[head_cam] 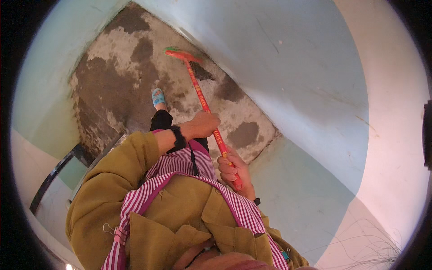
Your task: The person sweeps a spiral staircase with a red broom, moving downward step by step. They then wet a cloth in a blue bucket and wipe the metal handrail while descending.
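Note:
A long-handled floor brush (221,145) slants across the view, with a red handle bearing yellow writing. Its red head (184,55) rests on or just above the floor by the wall, and green bristles show at one end. My left hand (204,124) is wrapped around the middle of the handle, with a black band at the wrist. Lower down, near the handle's end, my right hand (235,171) grips it, fingers closed around the shaft.
Wet dark patches cover parts of the concrete floor (202,98). Painted walls, pale blue below and white above, rise on the right (287,67) and left (57,101). My foot in a blue slipper (158,97) is ahead. A dark metal-like rail (52,177) curves at left.

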Demonstrator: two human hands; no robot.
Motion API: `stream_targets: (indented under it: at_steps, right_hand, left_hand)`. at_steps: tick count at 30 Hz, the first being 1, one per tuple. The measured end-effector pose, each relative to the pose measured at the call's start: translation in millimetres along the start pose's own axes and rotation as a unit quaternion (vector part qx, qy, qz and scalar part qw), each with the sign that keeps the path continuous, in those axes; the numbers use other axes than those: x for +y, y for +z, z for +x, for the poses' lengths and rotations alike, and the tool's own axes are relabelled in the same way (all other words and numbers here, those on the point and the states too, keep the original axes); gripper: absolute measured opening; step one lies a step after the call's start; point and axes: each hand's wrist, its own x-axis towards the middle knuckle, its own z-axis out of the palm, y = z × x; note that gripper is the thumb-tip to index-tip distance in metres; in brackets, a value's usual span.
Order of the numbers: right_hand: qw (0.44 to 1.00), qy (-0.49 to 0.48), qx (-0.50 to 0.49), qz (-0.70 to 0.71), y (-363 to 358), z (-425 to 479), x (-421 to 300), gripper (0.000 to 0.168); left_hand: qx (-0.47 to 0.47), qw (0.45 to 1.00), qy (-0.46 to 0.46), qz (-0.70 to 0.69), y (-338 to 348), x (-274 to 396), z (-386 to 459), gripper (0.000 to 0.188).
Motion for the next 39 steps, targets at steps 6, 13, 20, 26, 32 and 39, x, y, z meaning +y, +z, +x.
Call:
stream_targets:
  at_steps: [6,13,20,26,32,39]
  right_hand:
    - [0.976,0.009,0.002,-0.216,26,91,3,0.036]
    - [0.969,0.024,0.066,-0.235,-7,101,-13,0.033]
    - [0.972,0.014,0.098,-0.214,-10,-6,-15,0.037]
    - [0.950,-0.013,0.038,-0.308,-37,-56,-29,0.038]
    - [0.954,0.013,0.100,-0.283,-28,-25,-55,0.045]
    - [0.889,-0.237,-0.086,-0.382,-31,76,-29,0.035]
  left_hand:
    - [0.098,0.993,-0.059,-0.020,-1,-85,-21,0.019]
    - [0.051,0.996,-0.076,0.002,70,-99,1,0.031]
    - [0.035,0.995,-0.028,-0.084,53,12,2,0.018]
    - [0.083,0.994,-0.025,-0.071,32,69,-3,0.018]
    - [0.180,0.977,-0.011,-0.118,-19,97,-12,0.018]
    - [0.257,0.926,0.059,-0.271,-44,121,-40,0.021]
